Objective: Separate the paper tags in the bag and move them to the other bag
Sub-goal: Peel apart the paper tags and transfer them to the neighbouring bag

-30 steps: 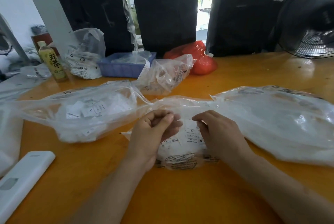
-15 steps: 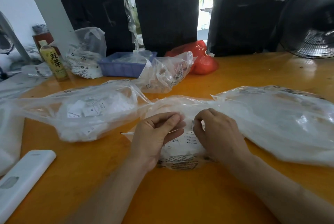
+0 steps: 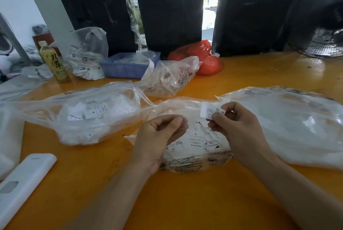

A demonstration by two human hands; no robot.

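Note:
My right hand (image 3: 239, 129) pinches a small white printed paper tag (image 3: 208, 110) between thumb and fingers, raised above the middle clear bag (image 3: 194, 142), which holds several loose tags marked with sizes. My left hand (image 3: 161, 137) hovers at that bag's left side with its fingers curled and thumb against them; whether it holds anything I cannot tell. A larger clear bag (image 3: 89, 116) with several white tags lies to the left. Another big clear bag (image 3: 297, 124) lies to the right.
On the orange table (image 3: 185, 202) a white flat device (image 3: 24, 179) lies near left. Farther back are a tea bottle (image 3: 54, 63), a blue tray (image 3: 126, 66), a small crumpled clear bag (image 3: 170, 79) and red bags (image 3: 206, 59). A fan (image 3: 319, 25) stands far right.
My right hand has lifted up and to the right out of the middle bag, now with a white tag pinched in it. My left hand stayed nearly in place.

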